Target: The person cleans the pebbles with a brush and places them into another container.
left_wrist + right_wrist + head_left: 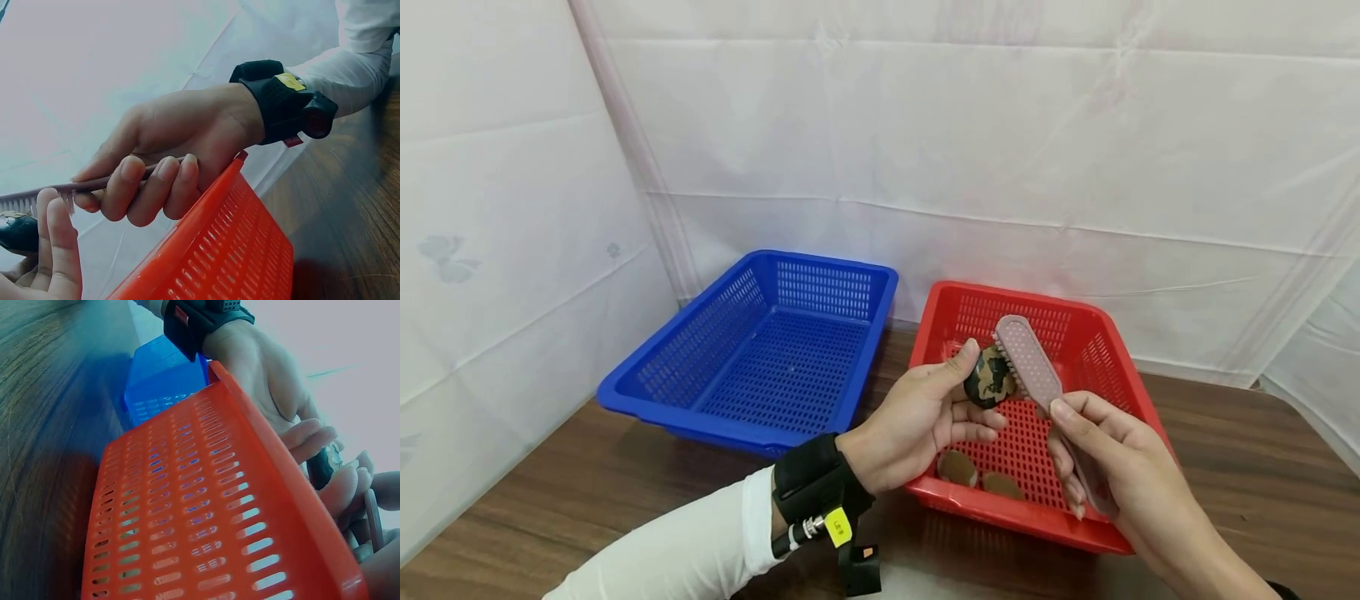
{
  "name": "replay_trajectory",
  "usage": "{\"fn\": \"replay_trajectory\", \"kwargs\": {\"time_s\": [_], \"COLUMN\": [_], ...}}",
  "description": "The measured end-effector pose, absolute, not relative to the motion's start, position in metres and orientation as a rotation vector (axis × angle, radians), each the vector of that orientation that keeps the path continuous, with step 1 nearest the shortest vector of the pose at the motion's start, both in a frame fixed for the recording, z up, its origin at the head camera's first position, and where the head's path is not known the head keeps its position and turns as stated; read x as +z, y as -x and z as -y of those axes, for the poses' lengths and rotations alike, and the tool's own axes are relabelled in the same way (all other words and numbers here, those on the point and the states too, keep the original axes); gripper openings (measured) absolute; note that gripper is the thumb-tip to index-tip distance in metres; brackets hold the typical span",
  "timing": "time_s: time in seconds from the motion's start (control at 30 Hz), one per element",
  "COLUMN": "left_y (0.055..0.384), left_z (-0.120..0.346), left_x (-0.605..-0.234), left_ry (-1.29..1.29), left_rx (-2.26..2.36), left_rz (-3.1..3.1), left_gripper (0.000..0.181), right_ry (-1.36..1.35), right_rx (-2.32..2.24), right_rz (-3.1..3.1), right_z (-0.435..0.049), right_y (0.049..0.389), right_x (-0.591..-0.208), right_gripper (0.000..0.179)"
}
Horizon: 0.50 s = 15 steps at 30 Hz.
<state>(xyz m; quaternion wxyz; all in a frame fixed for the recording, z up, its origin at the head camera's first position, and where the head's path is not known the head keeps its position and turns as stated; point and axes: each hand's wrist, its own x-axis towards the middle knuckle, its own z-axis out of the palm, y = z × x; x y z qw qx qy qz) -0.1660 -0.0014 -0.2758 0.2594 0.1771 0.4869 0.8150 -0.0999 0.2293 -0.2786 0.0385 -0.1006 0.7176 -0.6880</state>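
My left hand (921, 417) pinches a rounded piece with a dark green and tan camouflage-like pattern (987, 382) above the red basket. Between thumb and curled fingers, my right hand (1116, 446) grips the handle of a pinkish bristle brush (1030, 360). Its bristles touch the right side of the patterned piece. In the left wrist view the brush (94, 184) lies flat over the glossy dark piece (19, 232). Fingers partly hide that piece (322, 465) in the right wrist view. Several fingers of the left hand extend loosely beneath it.
The red perforated basket (1120, 350) stands below both hands. Two brown rounded pieces, one at the front left (957, 468), lie inside it. A blue perforated basket (872, 333) stands to the left on the wooden table (1240, 467). White cloth (925, 125) hangs behind.
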Motion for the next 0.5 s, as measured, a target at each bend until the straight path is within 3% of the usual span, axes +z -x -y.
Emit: {"fn": "replay_trajectory", "kwargs": {"time_s": [0.5], "left_y": [0.184], "left_z": [0.009], "left_x": [-0.280], "left_ry": [-0.875], "left_rx": [2.111], "left_rz": [-1.671], "left_gripper": [0.041], "right_ry": [0.498], "right_rx": [-1.835], "right_rz": [-2.397], "right_z": [-0.269], "right_y": [0.113], "right_x": [-0.283], "right_gripper": [0.020]}}
